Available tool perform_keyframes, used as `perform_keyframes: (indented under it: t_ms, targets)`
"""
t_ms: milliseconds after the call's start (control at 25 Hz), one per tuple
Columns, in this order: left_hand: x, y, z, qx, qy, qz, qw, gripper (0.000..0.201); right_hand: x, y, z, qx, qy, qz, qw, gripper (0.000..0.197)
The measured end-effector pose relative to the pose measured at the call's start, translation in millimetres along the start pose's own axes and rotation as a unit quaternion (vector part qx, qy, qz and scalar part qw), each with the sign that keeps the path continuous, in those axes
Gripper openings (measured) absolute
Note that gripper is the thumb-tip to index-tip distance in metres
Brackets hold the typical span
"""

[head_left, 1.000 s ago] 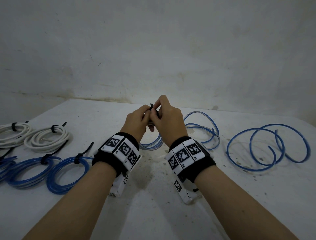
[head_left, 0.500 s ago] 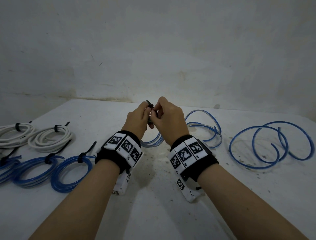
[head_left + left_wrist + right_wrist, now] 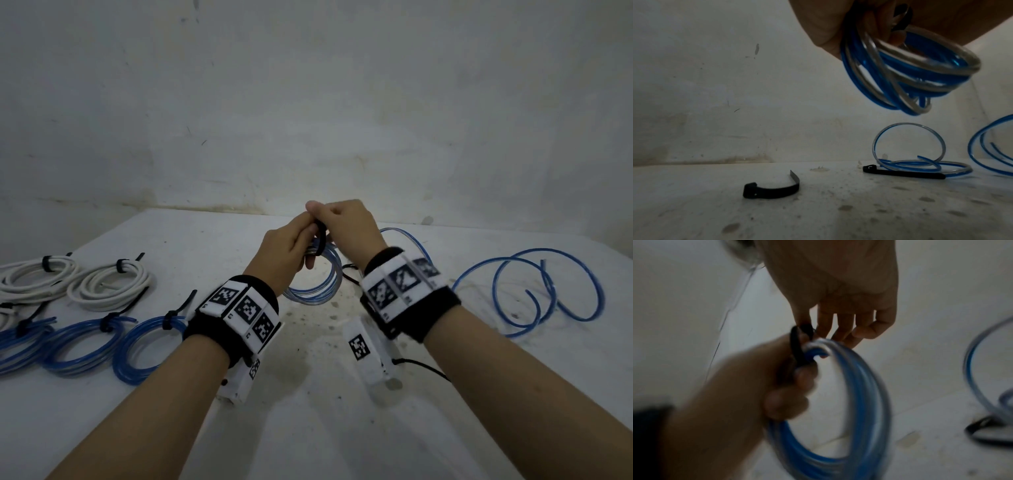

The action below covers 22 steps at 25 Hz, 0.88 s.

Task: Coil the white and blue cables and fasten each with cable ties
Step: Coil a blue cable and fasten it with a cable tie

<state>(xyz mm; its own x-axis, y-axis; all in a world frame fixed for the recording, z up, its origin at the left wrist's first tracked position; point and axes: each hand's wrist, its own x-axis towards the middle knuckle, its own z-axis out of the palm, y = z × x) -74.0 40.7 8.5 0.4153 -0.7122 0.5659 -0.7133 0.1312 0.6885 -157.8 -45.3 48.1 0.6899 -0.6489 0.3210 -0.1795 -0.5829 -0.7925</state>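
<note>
I hold a coiled blue cable [image 3: 317,286] above the white table [image 3: 308,428]. My left hand [image 3: 306,245] grips the coil's top, fingers curled round the strands [image 3: 785,386]. A black cable tie [image 3: 321,240] loops round the strands there. My right hand [image 3: 320,214] pinches the tie's end between thumb and fingers [image 3: 803,331]. In the left wrist view the coil [image 3: 910,69] hangs below the palm. A loose blue cable [image 3: 534,291] lies uncoiled on the right, and another [image 3: 910,146] sits just behind the hands.
Tied coils lie on the left: white ones [image 3: 109,284] at the back, blue ones [image 3: 150,342] nearer me. Two spare black ties [image 3: 772,188] [image 3: 904,173] lie on the table under the hands. A wall [image 3: 308,120] bounds the table's far edge.
Both hands have risen slightly with the coil. The tie now shows as a loop round the strands, and the right hand has shifted up and over the left.
</note>
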Motion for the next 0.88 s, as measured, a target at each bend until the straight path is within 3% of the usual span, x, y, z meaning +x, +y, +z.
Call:
perform_keyframes:
  t_ms: [80,320,560,880]
  targets:
    - [-4,7,-3,0.005,0.000,0.009,1.000,0.031,3,-10,-9,0.109,-0.047,0.009,0.993,0.029]
    - [-24,24,-21,0.052,-0.050,0.013,0.997,0.010,12,-25,-7,0.046,0.027,-0.026,0.998,0.031]
    - [-41,22,-33,-0.003,-0.032,-0.030,0.999,0.032,7,-28,14,0.053,0.037,-0.056,0.996,0.035]
    - [-45,23,-42,-0.033,-0.017,-0.032,0.999,0.036,7,-39,22,0.083,-0.018,-0.058,0.995,0.036]
